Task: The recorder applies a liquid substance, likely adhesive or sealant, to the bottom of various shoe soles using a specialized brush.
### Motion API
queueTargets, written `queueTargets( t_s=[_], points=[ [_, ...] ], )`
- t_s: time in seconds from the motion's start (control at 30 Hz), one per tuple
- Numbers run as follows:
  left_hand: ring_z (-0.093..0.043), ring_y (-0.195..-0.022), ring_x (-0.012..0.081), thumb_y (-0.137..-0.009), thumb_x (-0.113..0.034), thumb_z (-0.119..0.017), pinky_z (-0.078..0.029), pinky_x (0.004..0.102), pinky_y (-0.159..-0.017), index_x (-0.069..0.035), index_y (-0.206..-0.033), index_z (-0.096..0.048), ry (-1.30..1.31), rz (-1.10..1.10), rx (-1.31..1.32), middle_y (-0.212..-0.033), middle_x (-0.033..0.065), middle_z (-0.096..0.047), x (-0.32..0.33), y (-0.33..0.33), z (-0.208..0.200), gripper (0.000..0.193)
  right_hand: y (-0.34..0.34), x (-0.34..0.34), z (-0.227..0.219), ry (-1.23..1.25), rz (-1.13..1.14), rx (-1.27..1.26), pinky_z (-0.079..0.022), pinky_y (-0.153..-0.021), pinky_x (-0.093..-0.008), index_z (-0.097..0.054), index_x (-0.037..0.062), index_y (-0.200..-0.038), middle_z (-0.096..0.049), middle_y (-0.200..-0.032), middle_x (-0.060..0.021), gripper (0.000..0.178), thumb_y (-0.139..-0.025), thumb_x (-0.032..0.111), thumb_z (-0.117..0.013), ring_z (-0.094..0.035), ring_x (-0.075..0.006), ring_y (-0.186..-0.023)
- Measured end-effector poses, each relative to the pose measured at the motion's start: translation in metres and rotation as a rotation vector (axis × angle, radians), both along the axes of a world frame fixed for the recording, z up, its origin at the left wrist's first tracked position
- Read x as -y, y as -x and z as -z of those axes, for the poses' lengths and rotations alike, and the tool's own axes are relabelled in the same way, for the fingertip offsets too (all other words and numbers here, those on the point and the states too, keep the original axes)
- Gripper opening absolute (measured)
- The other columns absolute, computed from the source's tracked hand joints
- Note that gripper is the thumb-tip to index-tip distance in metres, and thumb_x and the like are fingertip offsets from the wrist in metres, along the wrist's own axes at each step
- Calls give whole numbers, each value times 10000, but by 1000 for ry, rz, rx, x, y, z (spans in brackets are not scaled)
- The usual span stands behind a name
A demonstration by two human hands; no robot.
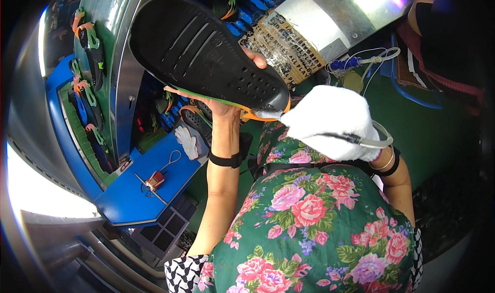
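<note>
My left hand (223, 107) grips a black clog (201, 56) from beneath, its sole turned up toward me. Green and orange parts show along the clog's near edge, and one fingertip shows at its far edge. A white terry cloth (332, 120) covers my right hand, whose fingers are hidden under it. The cloth's bunched, pointed end meets the narrow end of the clog, beside a whitish patch on the orange edge. Over the cloth, near my right wrist, lies a pale tube or band with a dark section.
Several clogs with orange and green straps (93, 43) stand along a metal-sided machine at left. A blue shelf (129, 203) bears a white glove (186, 142) and a small red object with sticks (154, 180). Behind the clog is a taped cardboard piece (283, 45); cables (374, 58) lie right.
</note>
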State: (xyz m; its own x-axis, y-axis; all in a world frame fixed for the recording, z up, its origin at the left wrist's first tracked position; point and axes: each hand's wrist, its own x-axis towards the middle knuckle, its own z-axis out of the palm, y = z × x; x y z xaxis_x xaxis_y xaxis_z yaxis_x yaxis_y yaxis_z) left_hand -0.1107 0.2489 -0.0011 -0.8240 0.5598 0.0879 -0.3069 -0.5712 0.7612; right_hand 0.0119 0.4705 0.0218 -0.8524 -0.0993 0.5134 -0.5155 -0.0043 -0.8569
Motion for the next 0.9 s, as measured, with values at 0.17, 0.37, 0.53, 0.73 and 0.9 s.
queueTargets(
  t_s=[0.17,0.37,0.53,0.73,0.9],
  points=[
    [-683,-858,355,-543,-1113,-71,-575,473,-808,20,-1270,-568,10,-148,125,-961,229,-684,-3,-4,0,1436,-2,9,-3,-21,-33,-57,-594,-724,-342,-785,61,-1034,-780,-989,-89,265,-770,50,-812,-732,-257,-822],
    [-685,-893,360,-553,-1110,-75,-578,482,-814,7,-1324,-539,-130,-154,137,-989,223,-684,-10,-9,3,1434,-6,21,-13,-5,43,-146,-589,-692,-353,-788,74,-1044,-778,-990,-79,284,-762,44,-796,-725,-259,-807],
    [-689,-898,352,-552,-1109,-68,-582,480,-821,17,-1317,-541,-44,-116,92,-1018,219,-682,0,-8,7,1441,-9,9,-12,-108,62,-104,-590,-687,-351,-796,121,-992,-784,-1002,-49,248,-757,40,-793,-729,-246,-815],
    [-692,-889,354,-552,-1112,-88,-584,475,-819,23,-1272,-571,35,-144,20,-1004,212,-686,4,-9,16,1428,-11,20,-13,-70,62,-169,-590,-703,-349,-800,129,-1003,-788,-1013,-55,243,-766,76,-808,-733,-243,-823],
    [-695,-896,360,-565,-1111,-121,-587,476,-822,11,-1266,-584,-72,-111,93,-1005,209,-689,0,-9,9,1402,-11,7,-14,-98,52,-58,-589,-710,-340,-806,123,-1004,-786,-994,-55,255,-756,64,-819,-733,-235,-819]
  ],
)
